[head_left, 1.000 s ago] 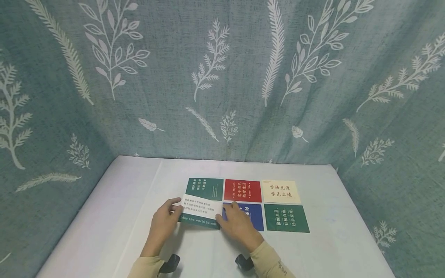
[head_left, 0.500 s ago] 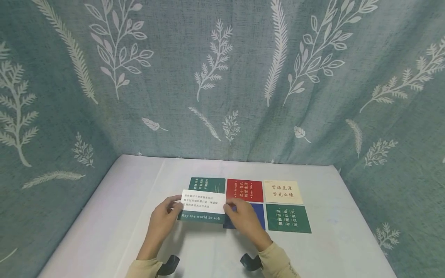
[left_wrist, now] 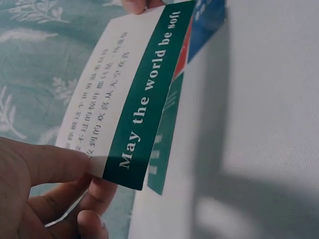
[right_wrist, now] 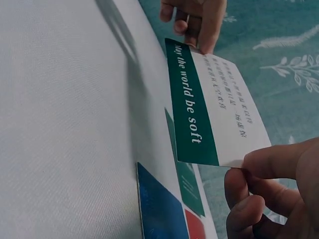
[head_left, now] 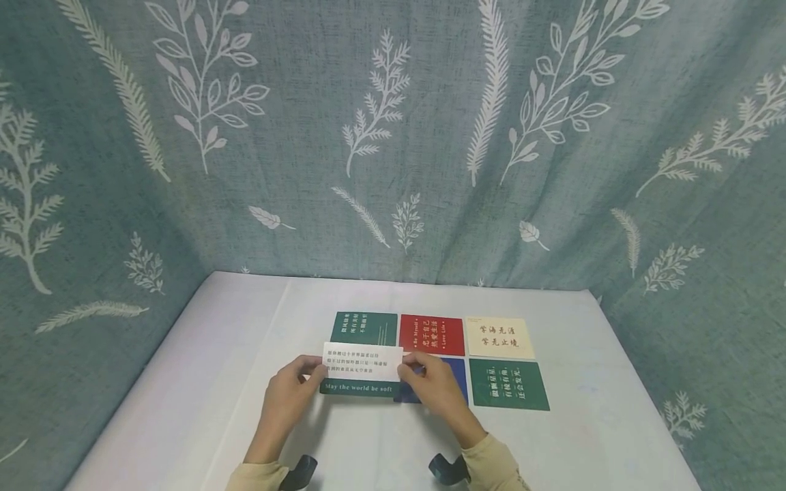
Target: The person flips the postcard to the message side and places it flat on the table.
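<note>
A white and green card [head_left: 362, 368] printed "May the world be soft" is held above the table by both hands. My left hand [head_left: 291, 389] pinches its left edge between thumb and fingers, as the left wrist view shows on the card [left_wrist: 134, 104]. At the opposite edge my right hand [head_left: 437, 387] pinches it the same way. Behind the held card lies a green card [head_left: 365, 329], partly covered. A blue card [head_left: 453, 378] lies under the right hand, partly hidden by it and by the held card.
On the white table [head_left: 245, 354] a red card [head_left: 431, 335] and a cream card [head_left: 500, 339] lie in the far row. Another green card [head_left: 510, 385] sits in front of the cream one. A patterned curtain [head_left: 307, 136] surrounds the table's back and sides.
The held card has risen off the table and levelled from a slant, shifting slightly right. Both hands keep their pinch. More of the green card behind shows than half a second ago.
</note>
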`<state>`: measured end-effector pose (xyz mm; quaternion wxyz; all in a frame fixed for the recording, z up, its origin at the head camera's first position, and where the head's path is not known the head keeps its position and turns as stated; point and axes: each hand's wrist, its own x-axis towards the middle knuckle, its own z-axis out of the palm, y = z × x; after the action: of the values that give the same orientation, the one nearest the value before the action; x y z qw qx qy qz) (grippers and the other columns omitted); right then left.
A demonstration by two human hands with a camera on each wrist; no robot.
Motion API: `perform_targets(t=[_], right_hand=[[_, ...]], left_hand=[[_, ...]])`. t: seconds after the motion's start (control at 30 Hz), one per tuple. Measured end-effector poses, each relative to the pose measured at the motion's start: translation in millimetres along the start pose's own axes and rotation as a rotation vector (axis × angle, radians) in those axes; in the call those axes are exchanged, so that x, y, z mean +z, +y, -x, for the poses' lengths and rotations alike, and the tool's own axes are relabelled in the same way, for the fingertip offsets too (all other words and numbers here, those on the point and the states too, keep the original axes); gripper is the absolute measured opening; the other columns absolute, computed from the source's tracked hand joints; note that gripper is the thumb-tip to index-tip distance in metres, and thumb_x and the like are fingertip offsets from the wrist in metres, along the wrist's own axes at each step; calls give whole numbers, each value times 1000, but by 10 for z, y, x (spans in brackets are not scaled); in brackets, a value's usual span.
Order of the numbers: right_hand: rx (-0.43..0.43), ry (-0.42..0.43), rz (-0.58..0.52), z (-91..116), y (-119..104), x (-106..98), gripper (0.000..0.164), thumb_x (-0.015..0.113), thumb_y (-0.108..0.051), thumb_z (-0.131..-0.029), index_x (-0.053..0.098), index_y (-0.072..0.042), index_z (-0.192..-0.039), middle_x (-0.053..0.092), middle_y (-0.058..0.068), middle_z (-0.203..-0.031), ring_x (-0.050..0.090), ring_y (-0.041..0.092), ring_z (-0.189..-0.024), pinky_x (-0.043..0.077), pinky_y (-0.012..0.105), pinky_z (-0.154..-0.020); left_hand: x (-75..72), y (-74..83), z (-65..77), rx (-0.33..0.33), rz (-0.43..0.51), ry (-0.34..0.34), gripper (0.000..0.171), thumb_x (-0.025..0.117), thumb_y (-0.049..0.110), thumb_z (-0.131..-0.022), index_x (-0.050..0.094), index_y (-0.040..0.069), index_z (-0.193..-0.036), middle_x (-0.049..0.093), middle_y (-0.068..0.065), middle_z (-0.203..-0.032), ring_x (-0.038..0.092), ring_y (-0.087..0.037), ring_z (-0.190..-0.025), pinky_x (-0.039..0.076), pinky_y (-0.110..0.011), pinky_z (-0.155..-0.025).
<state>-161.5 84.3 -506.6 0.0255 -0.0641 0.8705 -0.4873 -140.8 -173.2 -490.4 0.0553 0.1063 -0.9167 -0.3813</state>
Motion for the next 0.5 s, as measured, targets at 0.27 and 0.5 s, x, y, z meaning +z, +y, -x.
perform_targets(t=[0.27, 0.5], right_hand=[[-6, 2, -30, 23, 15, -19, 14, 71, -26, -94, 73, -18, -106, 70, -6, -99, 58, 15, -85, 48, 33, -77], [-4, -6, -32, 32, 27, -19, 15, 70, -26, -95, 73, -17, -106, 69, -9, -86, 56, 14, -79, 45, 32, -73]], left_hand=[[-12, -17, 12, 34, -16, -14, 29, 67, 29, -96, 72, 6, -112, 72, -8, -107, 59, -18, -81, 45, -32, -67], [-19, -36, 11, 31, 1, -24, 26, 68, 28, -95, 73, 7, -110, 70, -3, -93, 57, -18, -78, 44, -31, -65]])
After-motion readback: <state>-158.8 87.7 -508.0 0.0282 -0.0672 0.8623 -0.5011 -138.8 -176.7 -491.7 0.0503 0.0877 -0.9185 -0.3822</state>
